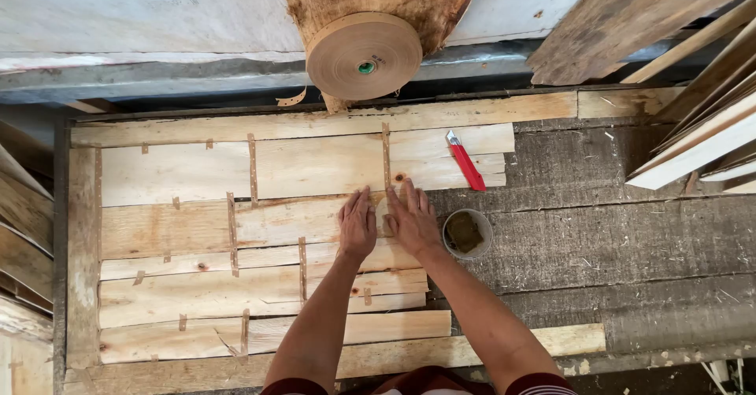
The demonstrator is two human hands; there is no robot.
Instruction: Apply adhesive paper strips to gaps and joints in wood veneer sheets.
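Note:
My left hand [357, 226] and my right hand [411, 220] lie flat, side by side, on pale wood veneer sheets [197, 229] spread over a workbench. Both press near a vertical strip of brown paper tape [386, 159] that joins two sheets. Fingers of each hand are stretched out and hold nothing. Several more short tape strips cross the seams between the sheets.
A large roll of brown paper tape [364, 56] stands at the bench's far edge. A red utility knife [466, 161] lies right of the sheets. A small round cup with a sponge [466, 233] sits beside my right hand. Wooden boards [701, 119] lean at right; stacked veneer [24, 229] at left.

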